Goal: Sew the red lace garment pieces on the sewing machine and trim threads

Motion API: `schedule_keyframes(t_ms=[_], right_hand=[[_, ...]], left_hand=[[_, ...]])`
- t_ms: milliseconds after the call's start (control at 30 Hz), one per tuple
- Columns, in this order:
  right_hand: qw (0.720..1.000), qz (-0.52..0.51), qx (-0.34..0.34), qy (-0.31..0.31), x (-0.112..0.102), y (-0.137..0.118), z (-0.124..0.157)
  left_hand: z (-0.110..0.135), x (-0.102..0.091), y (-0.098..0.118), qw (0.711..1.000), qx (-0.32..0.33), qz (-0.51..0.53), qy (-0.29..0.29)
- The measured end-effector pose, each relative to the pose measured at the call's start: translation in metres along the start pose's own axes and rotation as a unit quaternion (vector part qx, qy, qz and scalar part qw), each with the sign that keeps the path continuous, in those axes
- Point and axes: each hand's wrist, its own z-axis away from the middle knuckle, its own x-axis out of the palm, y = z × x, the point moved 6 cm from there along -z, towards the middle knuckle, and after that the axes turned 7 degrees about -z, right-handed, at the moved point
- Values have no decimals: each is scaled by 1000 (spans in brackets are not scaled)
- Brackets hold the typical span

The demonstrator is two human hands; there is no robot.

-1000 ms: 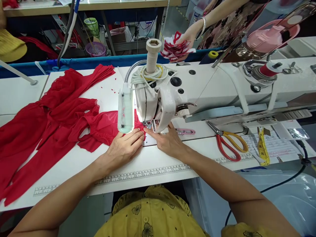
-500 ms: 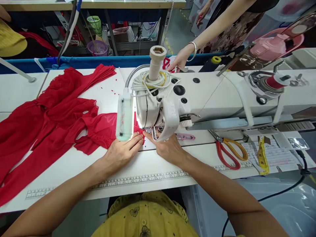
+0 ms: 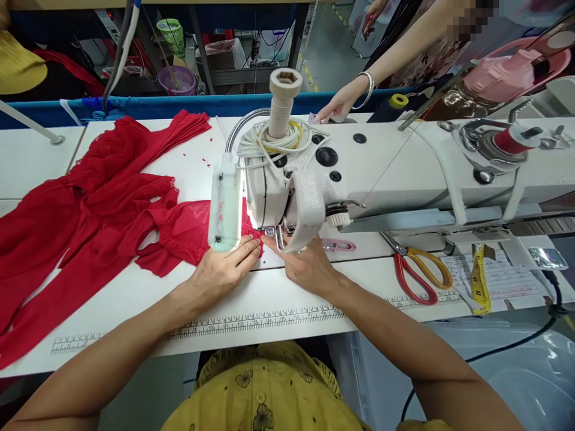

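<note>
The left hand (image 3: 222, 272) lies flat on the table (image 3: 135, 299), palm down. Its fingers (image 3: 245, 248) are stretched out and close together. They press on the edge of the red cloth (image 3: 112, 221) and do not grip it. The right hand (image 3: 308, 266) lies palm down just beside the left one. Its first finger is out straight and touches the cloth edge. Its other fingers go under the white part of the sewing machine (image 3: 404, 167), so I cannot tell if they hold anything.

The corner of the red cloth sits right at the metal foot (image 3: 272, 230) of the sewing machine, between the two hands. The rest of the cloth spreads far to the left across the table in loose folds. Some of it has a lacy edge.

A small lamp (image 3: 224, 200) on a bendy neck hangs over the cloth, just above the left hand. A tall cream spool (image 3: 283, 99) stands on top of the machine, with a white cord looped around its bottom. A reel of red thread (image 3: 512, 140) sits on the right end of the machine.

Scissors (image 3: 422, 272) with red and yellow handles lie on the table to the right of the right hand. Little pink snips (image 3: 339, 244) lie near the machine, close to the right hand. A yellow tape measure (image 3: 478, 278) lies past the scissors. A ruler (image 3: 251, 320) is printed along the front of the table.

Behind the machine, another person's hand (image 3: 339, 106) rests on the far side of the table. A silver bracelet (image 3: 366, 84) is on that wrist.
</note>
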Motion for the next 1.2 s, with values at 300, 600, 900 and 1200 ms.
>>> schedule_keyframes(t_ms=[300,600,900,1200], right_hand=[[998,30,18,-57,10,0,-2],[996,48,61,-47,-20,9,2],[923,281,263,17,-110,60,110],[984,88,144,62,-80,25,82]], left_hand=[[-5,-6,-1,999,2,-27,21],[-6,1,-3,1000,0,-7,-6],[-4,5,-6,999,-13,35,-34],[0,7,-6,997,-30,61,-33]])
